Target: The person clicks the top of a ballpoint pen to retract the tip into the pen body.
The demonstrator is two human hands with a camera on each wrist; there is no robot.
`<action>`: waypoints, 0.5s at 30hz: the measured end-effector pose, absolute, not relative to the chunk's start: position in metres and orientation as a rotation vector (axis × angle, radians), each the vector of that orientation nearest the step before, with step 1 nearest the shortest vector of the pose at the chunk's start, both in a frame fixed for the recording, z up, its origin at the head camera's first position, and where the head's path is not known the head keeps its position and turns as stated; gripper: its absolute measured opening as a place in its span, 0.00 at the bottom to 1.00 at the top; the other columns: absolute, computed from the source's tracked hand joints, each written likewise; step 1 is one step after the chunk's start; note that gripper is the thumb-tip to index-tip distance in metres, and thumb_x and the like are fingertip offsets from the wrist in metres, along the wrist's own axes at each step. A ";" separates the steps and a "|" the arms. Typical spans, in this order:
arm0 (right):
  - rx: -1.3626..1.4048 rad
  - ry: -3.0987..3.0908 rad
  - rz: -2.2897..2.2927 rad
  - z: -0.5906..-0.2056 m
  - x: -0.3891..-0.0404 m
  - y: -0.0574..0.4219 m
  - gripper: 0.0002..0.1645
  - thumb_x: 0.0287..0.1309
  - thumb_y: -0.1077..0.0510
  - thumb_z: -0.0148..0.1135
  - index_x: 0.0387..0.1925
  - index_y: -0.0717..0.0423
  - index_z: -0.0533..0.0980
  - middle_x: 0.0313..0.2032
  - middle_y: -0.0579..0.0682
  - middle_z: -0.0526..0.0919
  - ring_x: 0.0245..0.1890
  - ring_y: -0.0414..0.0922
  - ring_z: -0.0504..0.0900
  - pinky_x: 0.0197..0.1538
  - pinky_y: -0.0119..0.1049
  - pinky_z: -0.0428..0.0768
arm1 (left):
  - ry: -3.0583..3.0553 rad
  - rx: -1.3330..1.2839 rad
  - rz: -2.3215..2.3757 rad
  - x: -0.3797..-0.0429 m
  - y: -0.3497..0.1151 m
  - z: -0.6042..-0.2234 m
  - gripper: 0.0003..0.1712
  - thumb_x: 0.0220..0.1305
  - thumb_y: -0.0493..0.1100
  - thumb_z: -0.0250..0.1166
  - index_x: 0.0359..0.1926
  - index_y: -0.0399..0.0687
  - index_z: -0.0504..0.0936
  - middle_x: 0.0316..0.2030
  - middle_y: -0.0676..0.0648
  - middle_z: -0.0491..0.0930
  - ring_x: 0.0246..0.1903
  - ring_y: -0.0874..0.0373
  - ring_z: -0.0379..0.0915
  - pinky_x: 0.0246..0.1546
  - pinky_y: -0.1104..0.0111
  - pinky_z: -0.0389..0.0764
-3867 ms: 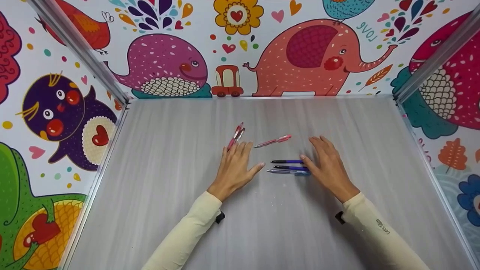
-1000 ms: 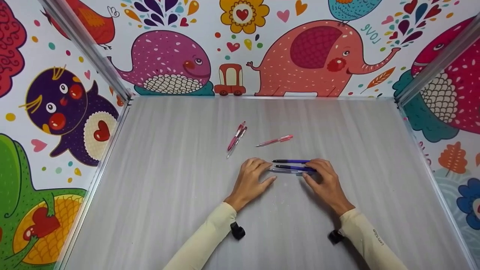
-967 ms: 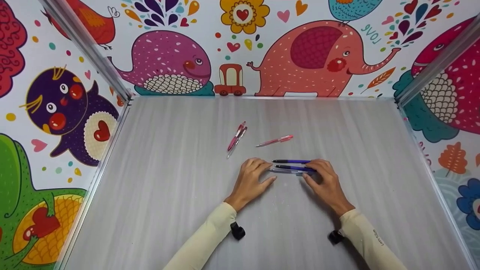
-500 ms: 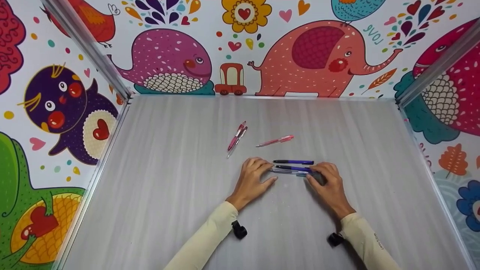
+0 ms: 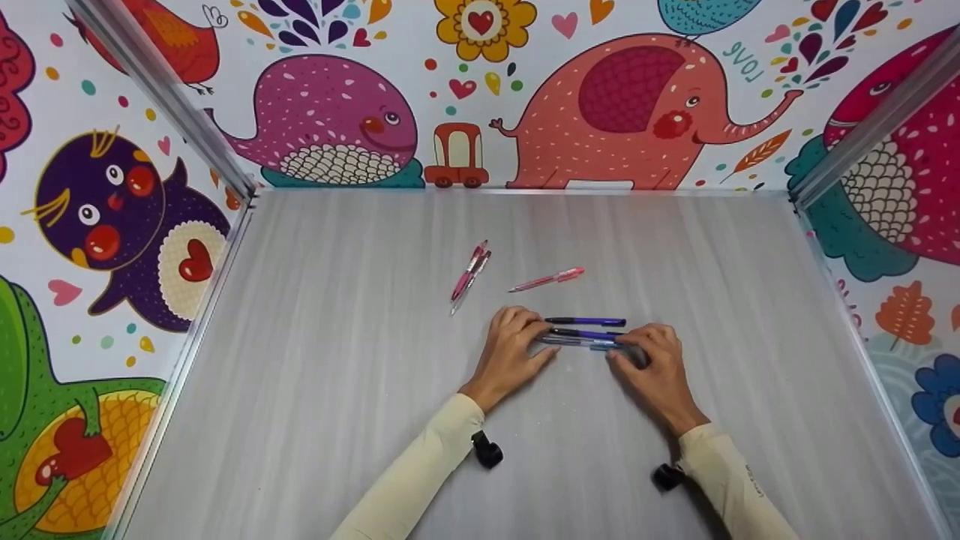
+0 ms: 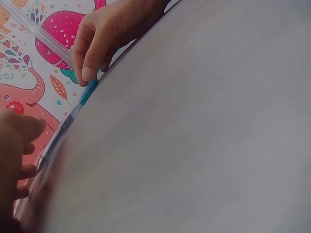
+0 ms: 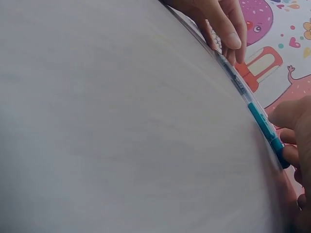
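Observation:
Two blue pens, the upper one (image 5: 589, 322) and the lower one (image 5: 589, 334), lie side by side on the grey table, tips to the left. Just below them is a clear pen (image 5: 566, 342) with a teal end (image 7: 265, 127). My left hand (image 5: 508, 356) rests at the left ends of the lower two pens, fingers bent loosely, thumb apart. At their right ends is my right hand (image 5: 660, 369), fingertips touching or close to the teal end. Its thumb (image 7: 286, 114) stands off the pen. Fingers partly hide the pen ends.
Farther back, two red-pink pens (image 5: 470, 274) lie together, slanted. Another pink pen (image 5: 547, 280) lies to their right. The table (image 5: 337, 300) is bounded by printed walls (image 5: 465, 90) at the back and both sides.
My left hand has come from the red-pink pens to the blue pens' left ends. My right hand has shifted nearer, uncovering the upper blue pen's right end.

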State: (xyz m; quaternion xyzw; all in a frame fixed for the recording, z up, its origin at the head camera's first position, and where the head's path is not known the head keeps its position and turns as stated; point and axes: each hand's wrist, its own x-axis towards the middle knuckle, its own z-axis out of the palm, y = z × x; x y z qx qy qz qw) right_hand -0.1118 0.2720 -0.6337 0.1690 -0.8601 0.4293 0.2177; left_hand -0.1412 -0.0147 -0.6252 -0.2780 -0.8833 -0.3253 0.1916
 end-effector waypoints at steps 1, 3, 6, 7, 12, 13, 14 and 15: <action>0.465 -2.387 1.191 -0.633 -0.112 0.272 0.18 0.50 0.70 0.86 0.43 0.61 0.90 0.42 0.52 0.87 0.51 0.54 0.74 0.58 0.45 0.64 | -2.482 -0.778 -0.912 -0.142 -0.015 -0.625 0.19 0.65 0.53 0.82 0.51 0.47 0.93 0.49 0.48 0.87 0.56 0.50 0.77 0.69 0.48 0.73; 0.462 -2.391 1.189 -0.633 -0.113 0.272 0.18 0.49 0.70 0.86 0.43 0.60 0.90 0.41 0.52 0.86 0.51 0.54 0.74 0.58 0.46 0.64 | -2.486 -0.778 -0.907 -0.143 -0.014 -0.625 0.19 0.65 0.53 0.82 0.50 0.48 0.93 0.49 0.49 0.86 0.56 0.50 0.77 0.69 0.48 0.73; 0.460 -2.399 1.175 -0.632 -0.114 0.272 0.18 0.48 0.71 0.86 0.43 0.60 0.90 0.41 0.52 0.86 0.51 0.54 0.74 0.58 0.47 0.64 | -2.492 -0.782 -0.897 -0.144 -0.014 -0.626 0.18 0.65 0.52 0.83 0.50 0.48 0.93 0.49 0.49 0.86 0.56 0.50 0.76 0.69 0.49 0.72; 0.457 -2.404 1.172 -0.632 -0.114 0.272 0.18 0.48 0.71 0.86 0.43 0.60 0.90 0.41 0.52 0.86 0.51 0.54 0.74 0.57 0.47 0.64 | -2.496 -0.784 -0.897 -0.144 -0.014 -0.626 0.18 0.65 0.52 0.83 0.50 0.48 0.93 0.50 0.49 0.86 0.56 0.50 0.76 0.70 0.49 0.72; 0.453 -2.429 1.167 -0.633 -0.113 0.272 0.18 0.49 0.71 0.86 0.43 0.60 0.91 0.41 0.53 0.85 0.51 0.54 0.73 0.58 0.48 0.64 | -2.491 -0.792 -0.907 -0.144 -0.014 -0.628 0.16 0.64 0.49 0.84 0.48 0.47 0.94 0.49 0.49 0.86 0.56 0.50 0.76 0.70 0.48 0.72; 0.453 -2.433 1.167 -0.633 -0.112 0.272 0.18 0.50 0.71 0.85 0.43 0.60 0.91 0.41 0.53 0.85 0.51 0.54 0.73 0.58 0.49 0.64 | -2.489 -0.793 -0.910 -0.144 -0.014 -0.628 0.16 0.64 0.49 0.84 0.47 0.47 0.94 0.49 0.49 0.86 0.56 0.49 0.76 0.70 0.48 0.72; 0.456 -2.436 1.160 -0.634 -0.112 0.272 0.18 0.50 0.72 0.85 0.43 0.60 0.91 0.41 0.53 0.85 0.51 0.55 0.73 0.58 0.50 0.64 | -2.486 -0.795 -0.905 -0.143 -0.014 -0.628 0.15 0.63 0.48 0.84 0.46 0.47 0.94 0.49 0.49 0.86 0.56 0.49 0.76 0.70 0.47 0.72; 0.459 -2.438 1.155 -0.634 -0.112 0.272 0.18 0.50 0.72 0.86 0.43 0.60 0.90 0.41 0.54 0.85 0.51 0.55 0.73 0.58 0.51 0.64 | -2.484 -0.797 -0.901 -0.143 -0.014 -0.629 0.14 0.63 0.48 0.84 0.46 0.47 0.94 0.49 0.49 0.85 0.56 0.49 0.76 0.69 0.47 0.72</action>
